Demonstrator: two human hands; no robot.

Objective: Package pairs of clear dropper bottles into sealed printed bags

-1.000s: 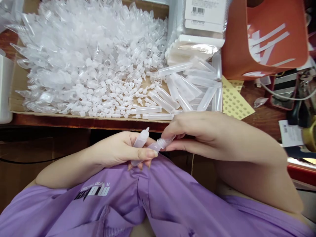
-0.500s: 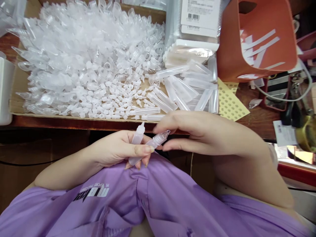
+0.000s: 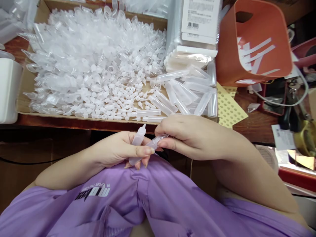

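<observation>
Above my lap, my left hand is closed around two small translucent plastic tubes. One dropper tube points up and ends in a narrow white nozzle tip. The other, a capped tube, lies slanted with its clear pointed cap toward the right. My right hand pinches that clear cap between thumb and fingers, hiding part of it. Just beyond both hands stands a shallow cardboard tray heaped with clear caps and small white nozzle tips. Several loose tubes lie at its right end.
A stack of plastic bags stands behind the loose tubes. Right of it are an orange bin with paper strips and a yellow sticker sheet. A white container is at the left. The table edge runs before the hands.
My right thumb and fingers have closed onto the clear cap of the slanted tube; they were apart around it before. The left hand keeps its hold. The camera view has shifted slightly.
</observation>
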